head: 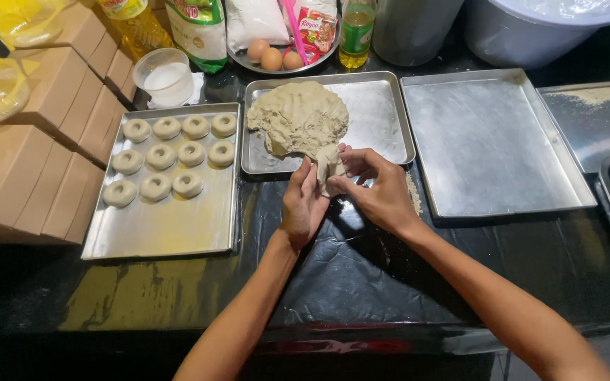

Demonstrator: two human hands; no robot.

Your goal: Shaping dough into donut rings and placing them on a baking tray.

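Observation:
A large lump of pale dough (298,116) lies in the middle metal tray (390,116). Both hands pinch a small piece of dough (329,168) that still joins the lump's near edge. My left hand (302,204) grips it from the left and my right hand (379,189) from the right, just past the tray's front rim. On the left, a metal tray (171,229) holds several ring-shaped dough pieces (171,156) in three rows at its far end.
An empty metal tray (488,141) sits on the right, with more trays (605,120) beyond it. Cardboard boxes (44,134) stack at the left. At the back stand a plastic cup (166,76), a plate with eggs (271,56), bottles and buckets. Black plastic sheeting (361,275) covers the table.

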